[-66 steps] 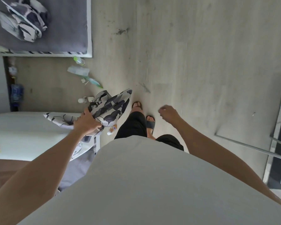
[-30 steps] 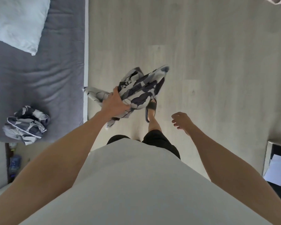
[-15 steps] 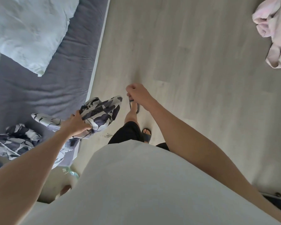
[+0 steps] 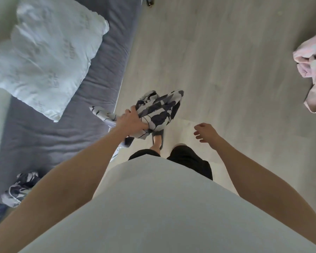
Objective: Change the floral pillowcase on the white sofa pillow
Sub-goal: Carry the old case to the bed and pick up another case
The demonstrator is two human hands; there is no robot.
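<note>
1. Since half a second ago the right hand (image 4: pixel 205 132) has dropped away to the lower right of the cloth, and the white pillow (image 4: pixel 44 57) fills more of the upper left.
2. Left hand (image 4: pixel 131 122) grips a bunched floral pillowcase (image 4: pixel 159 112) at frame centre, above the floor; right hand hangs loosely curled, holding nothing.
3. Pillow lies bare on the grey sofa (image 4: pixel 62 136), so stripping looks done; dressing it remains.
4. Another crumpled floral cover (image 4: pixel 20 190) sits lower left on the sofa. Pink cloth (image 4: pixel 312 70) lies at the right edge, well clear.
</note>
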